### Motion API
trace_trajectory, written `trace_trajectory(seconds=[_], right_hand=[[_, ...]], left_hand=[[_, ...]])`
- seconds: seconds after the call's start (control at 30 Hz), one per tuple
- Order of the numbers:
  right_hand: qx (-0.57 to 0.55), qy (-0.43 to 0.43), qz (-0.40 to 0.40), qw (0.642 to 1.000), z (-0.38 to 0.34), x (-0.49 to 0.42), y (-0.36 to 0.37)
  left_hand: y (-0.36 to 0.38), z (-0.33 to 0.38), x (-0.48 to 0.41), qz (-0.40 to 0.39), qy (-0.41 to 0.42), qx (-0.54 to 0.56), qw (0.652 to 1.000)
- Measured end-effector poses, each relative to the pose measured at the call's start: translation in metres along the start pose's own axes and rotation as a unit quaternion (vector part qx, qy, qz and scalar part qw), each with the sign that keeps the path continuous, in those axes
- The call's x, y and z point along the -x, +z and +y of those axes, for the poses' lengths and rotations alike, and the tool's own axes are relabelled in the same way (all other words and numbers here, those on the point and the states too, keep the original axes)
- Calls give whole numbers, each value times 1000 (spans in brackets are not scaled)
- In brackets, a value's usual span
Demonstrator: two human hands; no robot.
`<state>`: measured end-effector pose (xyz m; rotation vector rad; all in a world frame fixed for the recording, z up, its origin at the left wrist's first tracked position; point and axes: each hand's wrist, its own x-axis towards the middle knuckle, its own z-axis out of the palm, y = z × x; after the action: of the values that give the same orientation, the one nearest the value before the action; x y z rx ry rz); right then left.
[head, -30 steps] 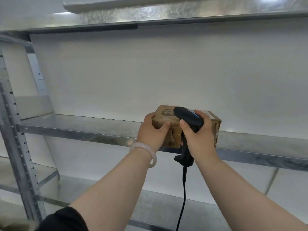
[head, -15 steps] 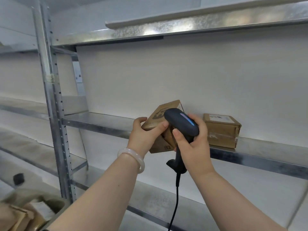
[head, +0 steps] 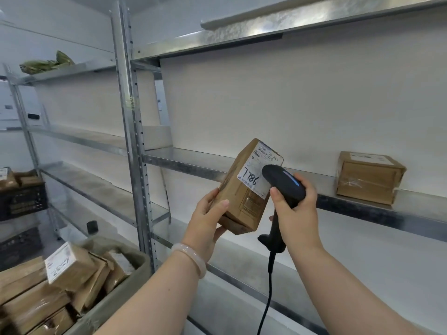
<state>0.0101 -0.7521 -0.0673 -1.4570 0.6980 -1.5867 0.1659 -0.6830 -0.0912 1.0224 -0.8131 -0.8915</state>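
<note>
My left hand [head: 208, 220] grips a small brown cardboard box [head: 244, 197] by its lower end and holds it tilted in the air in front of the shelf. A white label with "7786" handwritten on it faces me. My right hand [head: 296, 209] grips a black corded barcode scanner [head: 283, 183], whose head sits right against the label. The scanner's cable hangs straight down. A second brown box [head: 367, 181] stands on the metal shelf [head: 191, 162] to the right.
A grey bin [head: 116, 301] at lower left holds several labelled cardboard parcels [head: 70, 264]. A steel upright [head: 135, 131] divides the shelving bays. Black crates [head: 21, 201] sit at far left. A green bundle [head: 46, 64] lies on the top left shelf.
The view has swung left and back. My left hand lifted one box off the shelf and turned its label toward me; the other box stayed on the shelf. The scanner followed the box.
</note>
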Motion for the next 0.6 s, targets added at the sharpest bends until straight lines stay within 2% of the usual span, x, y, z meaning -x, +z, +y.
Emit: trace_trajectory(seconds=[0.17,0.37,0.53,0.6], right_hand=[[29,-2,-52,998,22,30,16],[58,-6,-81,995,54,68,37],[65,-1,-135,989,72,94,51],[86,-5,-169,982,77,103,59]], left_hand=[[-36,-6,0,-38,-70,-104,991],[-81,-27,9,-35,-101,-165,980],[-113,-59,21,-76,-97,-169,978],[-125,-72,23,-60,-99,-147,982]])
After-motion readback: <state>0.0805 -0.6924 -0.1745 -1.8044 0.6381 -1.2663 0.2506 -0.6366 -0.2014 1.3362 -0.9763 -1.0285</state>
